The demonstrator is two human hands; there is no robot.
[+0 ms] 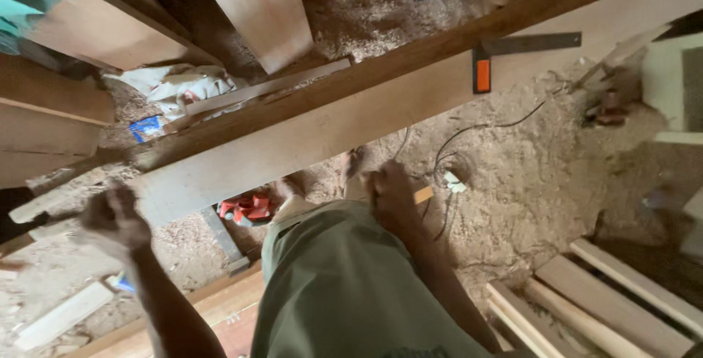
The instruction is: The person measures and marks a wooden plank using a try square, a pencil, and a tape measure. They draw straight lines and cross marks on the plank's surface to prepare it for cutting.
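Matt bare wood plank (351, 120), seemingly smooth; dull metal square (523, 47)

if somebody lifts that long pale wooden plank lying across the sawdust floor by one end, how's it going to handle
The long pale wooden plank looks stiff and probably heavy: it is broad and runs across most of the view. Lifted by one end, it would likely sag little but swing awkwardly. The metal try square with the orange handle resting on it would probably slide off.

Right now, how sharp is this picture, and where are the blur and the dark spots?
Head view: the left hand and right hand are smeared by motion blur; the long plank and the square read fairly sharp; daylight falls on the sawdust floor, while the top left and lower right corners sink into shadow.
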